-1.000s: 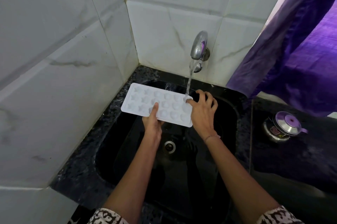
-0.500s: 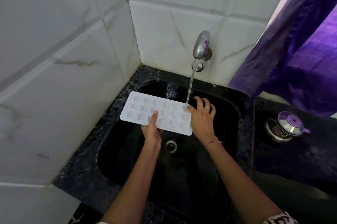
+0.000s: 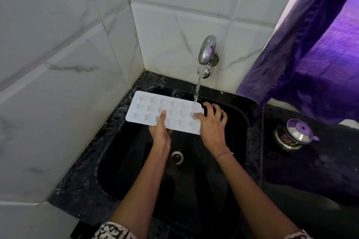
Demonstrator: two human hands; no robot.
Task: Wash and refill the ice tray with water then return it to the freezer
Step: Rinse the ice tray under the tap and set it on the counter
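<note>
A white ice tray (image 3: 149, 109) with star and round moulds is held level over the black sink (image 3: 240, 122). My left hand (image 3: 160, 131) grips its near edge, thumb on top. My right hand (image 3: 212, 124) holds the tray's right end, fingers spread over the far side. Water runs from the metal tap (image 3: 207, 52) on the back wall and lands on the tray's right end beside my right fingers.
White tiled walls close in at the left and back. A drain (image 3: 177, 156) sits in the sink floor. On the black counter to the right stands a small steel kettle (image 3: 293, 134) with a purple lid. A purple curtain (image 3: 314, 54) hangs above it.
The tray and both hands have stayed under the stream with only slight shifts. Water keeps falling on the tray's right end.
</note>
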